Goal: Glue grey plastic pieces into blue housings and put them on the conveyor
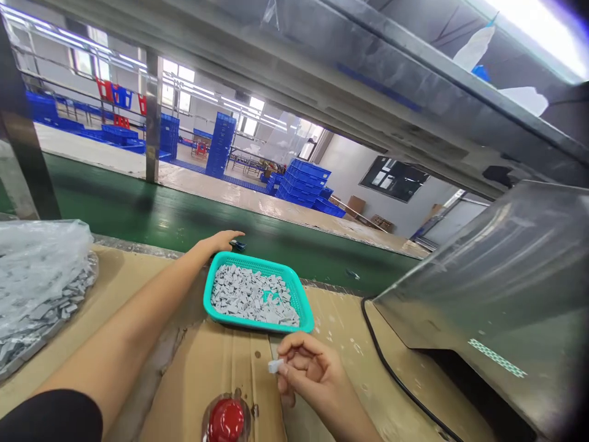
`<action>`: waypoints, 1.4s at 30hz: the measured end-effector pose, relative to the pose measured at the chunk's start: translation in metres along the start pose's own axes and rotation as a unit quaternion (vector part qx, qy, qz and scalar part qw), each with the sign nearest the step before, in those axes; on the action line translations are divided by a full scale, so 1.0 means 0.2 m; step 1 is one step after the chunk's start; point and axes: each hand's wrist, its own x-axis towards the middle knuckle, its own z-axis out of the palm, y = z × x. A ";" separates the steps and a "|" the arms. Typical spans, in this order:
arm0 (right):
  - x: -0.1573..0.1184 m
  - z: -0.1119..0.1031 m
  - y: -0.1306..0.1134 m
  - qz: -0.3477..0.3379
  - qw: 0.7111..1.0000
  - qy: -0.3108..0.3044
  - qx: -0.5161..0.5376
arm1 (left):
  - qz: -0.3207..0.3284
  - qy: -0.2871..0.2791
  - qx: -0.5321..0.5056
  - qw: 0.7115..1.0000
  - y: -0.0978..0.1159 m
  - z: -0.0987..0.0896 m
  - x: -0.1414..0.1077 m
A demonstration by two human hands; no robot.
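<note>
My right hand [313,371] pinches a small light-grey plastic piece [275,366] between thumb and fingertips, just in front of a turquoise plastic basket [304,307]. Many similar grey pieces [248,294] lie in that basket, and part of its floor shows through them. Past the basket's far left corner, my left hand [221,240] reaches over the green conveyor belt [184,218] with a finger stretched out. A small dark part [238,245] is right by those fingertips; whether they touch it is unclear.
A red domed button [225,420] sits near the front edge. Left stands a clear plastic bag [41,288] of grey pieces. A metal housing [483,294] and black cable [381,350] are at right. Another small part [353,274] lies on the belt. A metal beam [322,80] crosses overhead.
</note>
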 end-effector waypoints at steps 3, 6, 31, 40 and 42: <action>-0.05 0.05 0.04 0.034 0.999 0.014 0.018 | 0.014 -0.032 -0.034 0.999 0.03 0.01 0.04; -0.08 0.09 0.04 0.067 0.997 0.012 0.035 | -0.009 -0.019 -0.052 0.998 -0.01 -0.01 0.00; -0.12 0.18 0.08 -0.093 0.966 -0.023 -0.242 | -0.234 0.128 -0.733 0.625 0.25 -0.27 -0.94; -0.12 0.17 0.09 -0.092 0.969 -0.013 -0.227 | -0.182 0.047 -0.745 0.640 0.44 -0.25 -0.99; -0.12 0.18 0.09 -0.090 0.971 -0.015 -0.220 | -0.170 0.028 -0.746 0.643 0.47 -0.24 -1.01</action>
